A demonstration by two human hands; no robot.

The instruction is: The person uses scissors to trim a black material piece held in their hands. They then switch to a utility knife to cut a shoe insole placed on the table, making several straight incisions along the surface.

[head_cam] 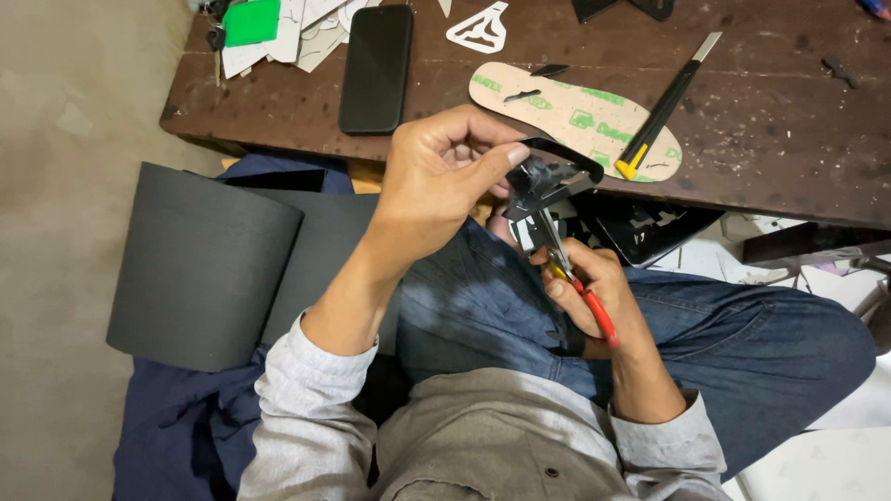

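My left hand (pixel 444 176) pinches a black cut-out piece of sheet material (pixel 549 173) just below the table's front edge, above my lap. My right hand (pixel 596 301) grips red-handled scissors (pixel 583 295), whose blades point up into the lower part of the black piece. Both hands sit close together over my jeans.
A dark wooden table (pixel 761 121) holds a black phone (pixel 376 67), a tan shoe insole (pixel 575 116), a black and yellow utility knife (pixel 665 104), a white cut-out (pixel 480 30) and paper templates (pixel 278 32). A roll of black sheet (pixel 200 269) lies at my left. Scraps lie under the table.
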